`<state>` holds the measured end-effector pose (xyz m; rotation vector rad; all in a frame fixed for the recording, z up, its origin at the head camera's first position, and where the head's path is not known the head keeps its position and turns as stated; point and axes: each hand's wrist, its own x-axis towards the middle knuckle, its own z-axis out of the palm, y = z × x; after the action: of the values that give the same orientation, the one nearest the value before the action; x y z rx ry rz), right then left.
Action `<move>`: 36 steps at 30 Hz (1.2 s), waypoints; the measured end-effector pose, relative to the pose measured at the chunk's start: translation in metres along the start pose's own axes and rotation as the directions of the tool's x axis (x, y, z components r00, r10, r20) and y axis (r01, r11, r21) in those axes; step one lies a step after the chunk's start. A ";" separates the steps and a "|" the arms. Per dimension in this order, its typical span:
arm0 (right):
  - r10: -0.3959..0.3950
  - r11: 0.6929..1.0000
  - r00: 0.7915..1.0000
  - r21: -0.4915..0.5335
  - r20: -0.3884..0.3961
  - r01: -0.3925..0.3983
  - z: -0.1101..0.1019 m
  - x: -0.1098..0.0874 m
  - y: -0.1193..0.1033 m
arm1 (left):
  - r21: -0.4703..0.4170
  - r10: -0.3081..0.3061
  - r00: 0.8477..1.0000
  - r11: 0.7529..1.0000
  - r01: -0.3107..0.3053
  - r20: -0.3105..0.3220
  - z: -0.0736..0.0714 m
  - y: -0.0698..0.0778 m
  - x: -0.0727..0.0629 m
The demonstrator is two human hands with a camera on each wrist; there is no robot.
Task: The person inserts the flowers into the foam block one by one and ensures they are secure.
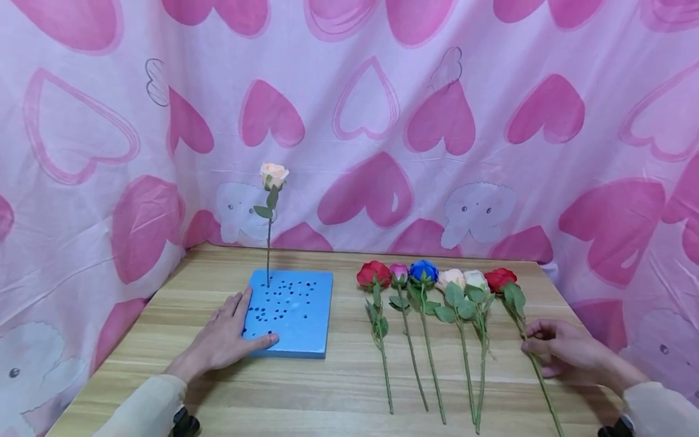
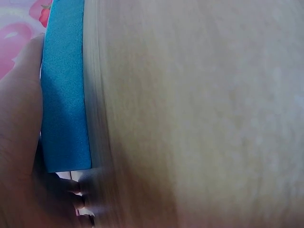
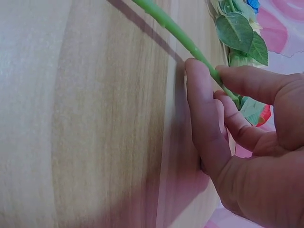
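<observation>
My left hand (image 1: 229,337) rests on the left side of a blue foam block (image 1: 314,318), its straight fingers along the edge and the thumb lying across the near part of the top. In the left wrist view the block's side (image 2: 66,95) stands beside that hand. An artificial cream rose (image 1: 274,175) stands upright in one of the block's holes. With thumb and fingers, my right hand (image 1: 568,352) pinches the stem of the rightmost red rose (image 1: 500,280). Its green stem (image 3: 175,33) crosses the fingertips in the right wrist view.
Left of the held rose lie another red rose (image 1: 374,274), a purple rose (image 1: 399,273), a blue rose (image 1: 424,271), a pale pink rose (image 1: 451,278) and a white rose (image 1: 476,280). The wooden table (image 1: 349,388) meets a pink heart-patterned curtain (image 1: 371,91).
</observation>
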<state>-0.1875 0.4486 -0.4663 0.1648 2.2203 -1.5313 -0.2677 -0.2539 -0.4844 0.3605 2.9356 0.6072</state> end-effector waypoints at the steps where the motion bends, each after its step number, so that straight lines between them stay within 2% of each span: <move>1: -0.005 1.000 1.000 0.007 0.009 0.005 0.000 0.000 0.000 | 0.002 0.001 1.000 1.000 -0.001 -0.001 0.000 0.000 0.000; 10: -0.036 0.999 0.998 0.041 0.044 0.034 -0.015 0.002 -0.003 | 0.009 0.006 1.000 1.000 -0.006 -0.005 0.000 0.002 0.000; 15: -0.056 0.998 0.998 -0.003 0.012 0.056 -0.025 0.001 -0.014 | 0.007 0.018 1.000 1.000 -0.018 -0.020 0.000 0.002 0.001; 21: -0.046 0.998 0.998 -0.055 -0.052 0.043 -0.030 0.002 -0.032 | -0.003 0.013 1.000 1.000 -0.013 -0.020 -0.001 0.001 -0.001; 24: -0.086 0.994 0.994 -0.076 -0.061 0.081 -0.032 -0.001 -0.042 | -0.005 0.017 1.000 1.000 -0.018 -0.019 -0.001 0.001 -0.001; 27: -0.163 0.984 0.983 -0.090 -0.081 0.156 -0.034 -0.004 -0.054 | -0.002 0.022 1.000 1.000 -0.022 -0.018 0.000 0.001 -0.001; 31: -0.259 0.964 0.957 -0.103 -0.133 0.247 -0.035 -0.003 -0.077 | -0.004 0.015 1.000 1.000 -0.015 -0.017 0.000 0.001 -0.001; 36: -0.295 0.954 0.936 -0.120 -0.191 0.276 -0.032 -0.001 -0.104 | -0.005 0.002 1.000 1.000 -0.002 -0.008 0.000 0.001 -0.001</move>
<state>-0.2308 0.4382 -0.3670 -0.0323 2.5674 -1.6175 -0.2668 -0.2535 -0.4840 0.3616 2.9410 0.6174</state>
